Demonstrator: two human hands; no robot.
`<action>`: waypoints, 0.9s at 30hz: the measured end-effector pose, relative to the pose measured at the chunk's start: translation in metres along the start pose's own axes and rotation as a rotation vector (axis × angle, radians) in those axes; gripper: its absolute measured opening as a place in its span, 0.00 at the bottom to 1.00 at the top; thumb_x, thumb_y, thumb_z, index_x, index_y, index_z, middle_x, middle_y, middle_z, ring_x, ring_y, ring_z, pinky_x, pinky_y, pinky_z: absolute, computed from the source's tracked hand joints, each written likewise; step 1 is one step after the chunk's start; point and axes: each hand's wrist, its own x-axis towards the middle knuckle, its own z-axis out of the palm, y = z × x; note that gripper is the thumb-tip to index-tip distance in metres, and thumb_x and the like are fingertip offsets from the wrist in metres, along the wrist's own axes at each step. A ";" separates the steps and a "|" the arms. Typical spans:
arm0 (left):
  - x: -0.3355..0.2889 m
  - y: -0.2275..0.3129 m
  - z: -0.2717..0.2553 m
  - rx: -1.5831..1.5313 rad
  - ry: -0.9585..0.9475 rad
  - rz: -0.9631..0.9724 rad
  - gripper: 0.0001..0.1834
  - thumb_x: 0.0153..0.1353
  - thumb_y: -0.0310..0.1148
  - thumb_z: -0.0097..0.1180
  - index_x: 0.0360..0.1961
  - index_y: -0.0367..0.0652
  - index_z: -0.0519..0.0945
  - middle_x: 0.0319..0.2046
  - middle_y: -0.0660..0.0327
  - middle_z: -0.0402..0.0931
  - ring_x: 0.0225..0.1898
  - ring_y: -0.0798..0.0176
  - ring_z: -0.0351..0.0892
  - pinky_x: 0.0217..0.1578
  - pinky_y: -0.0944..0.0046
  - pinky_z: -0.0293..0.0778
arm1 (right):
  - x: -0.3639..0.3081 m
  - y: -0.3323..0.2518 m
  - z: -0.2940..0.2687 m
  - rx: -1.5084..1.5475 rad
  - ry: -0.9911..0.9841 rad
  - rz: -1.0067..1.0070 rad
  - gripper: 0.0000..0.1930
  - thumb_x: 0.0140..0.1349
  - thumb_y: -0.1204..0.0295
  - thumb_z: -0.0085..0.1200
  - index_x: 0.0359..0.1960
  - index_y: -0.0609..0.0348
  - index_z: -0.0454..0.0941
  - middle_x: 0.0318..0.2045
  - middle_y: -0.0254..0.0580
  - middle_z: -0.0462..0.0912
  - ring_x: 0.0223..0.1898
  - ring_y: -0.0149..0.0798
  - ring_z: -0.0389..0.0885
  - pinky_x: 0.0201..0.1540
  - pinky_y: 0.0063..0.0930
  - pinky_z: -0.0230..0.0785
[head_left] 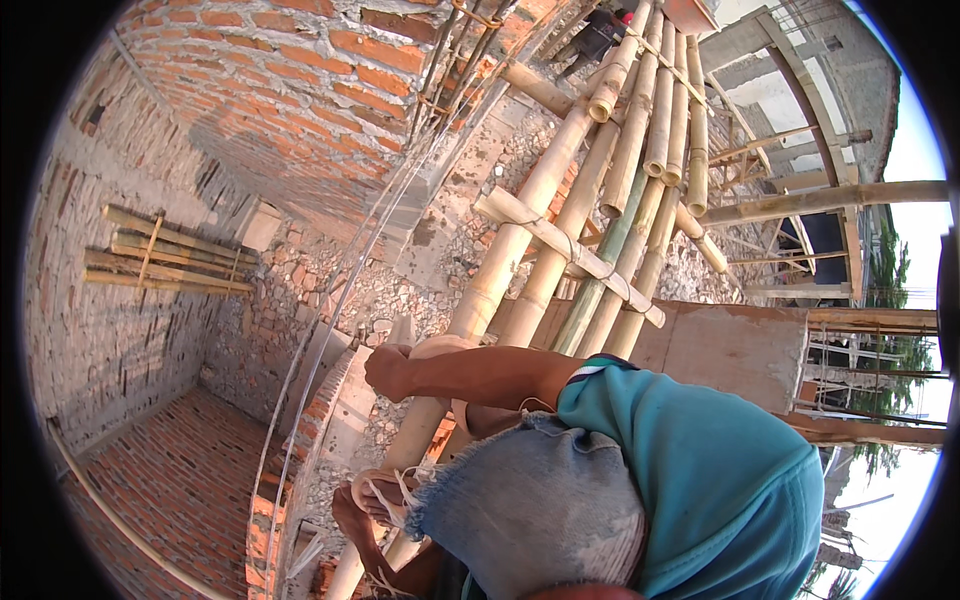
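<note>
My right arm, in a teal sleeve, reaches left across thick bamboo poles. At its end my right hand is closed beside a pale band; whatever it grips is hidden. Lower down, my left hand is near a beige loop and thin pale strips over the poles. Its fingers are mostly hidden. Between the arms rises my knee in frayed, faded denim, covering part of the poles. Farther up, a split bamboo crosspiece lies over the poles, bound to them.
Brick walls stand on the left, above rubble. Thin wires run past the poles' left side. A tied bamboo bundle lies far left. A person in dark clothing is at the top. A concrete beam is right.
</note>
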 end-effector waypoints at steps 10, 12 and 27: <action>0.003 -0.048 0.024 -0.187 0.113 0.124 0.33 0.73 0.56 0.37 0.33 0.32 0.77 0.27 0.36 0.75 0.33 0.29 0.74 0.35 0.40 0.66 | -0.003 0.000 0.003 0.012 0.021 -0.040 0.14 0.45 0.61 0.65 0.34 0.49 0.87 0.35 0.38 0.86 0.39 0.44 0.86 0.26 0.48 0.80; 0.001 -0.033 0.018 -0.162 0.112 0.140 0.33 0.73 0.55 0.38 0.32 0.32 0.77 0.26 0.36 0.75 0.31 0.30 0.74 0.33 0.40 0.66 | -0.004 0.000 0.000 0.018 0.013 -0.043 0.14 0.45 0.61 0.65 0.34 0.50 0.87 0.34 0.38 0.86 0.38 0.43 0.86 0.25 0.49 0.79; -0.004 0.005 -0.001 -0.203 0.134 0.026 0.29 0.74 0.47 0.40 0.27 0.30 0.74 0.22 0.41 0.72 0.24 0.39 0.71 0.30 0.44 0.64 | -0.003 -0.001 -0.002 0.080 0.030 -0.028 0.16 0.41 0.63 0.66 0.35 0.51 0.88 0.34 0.38 0.86 0.38 0.43 0.87 0.23 0.51 0.80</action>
